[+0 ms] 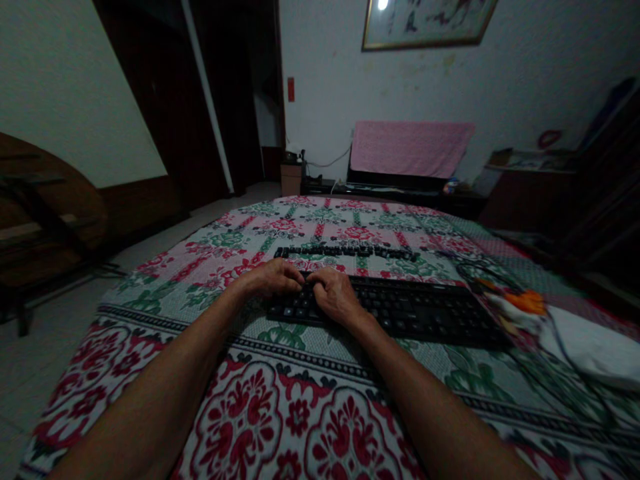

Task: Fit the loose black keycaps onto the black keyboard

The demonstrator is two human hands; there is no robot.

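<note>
A black computer keyboard [430, 312] lies flat on the patterned cloth in front of me. My left hand [279, 277] is at its far left corner, with the fingers curled and their tips together. Close beside it, my right hand [336, 293] reaches over the left part of the keyboard, thumb and fingers bent inward at the same corner. Both sets of fingertips nearly meet there; whatever they pinch is too small and dark to make out. Behind the keyboard, several loose black keycaps [345, 251] are laid out in a long row.
The red, green and white cloth [240, 413] covers the table. To the right lie dark cables [473, 270], an orange item [529, 301] and a white bag-like thing [590, 343]. A pink towel [410, 148] drapes over something by the far wall. A round wooden tabletop [50, 207] leans at left.
</note>
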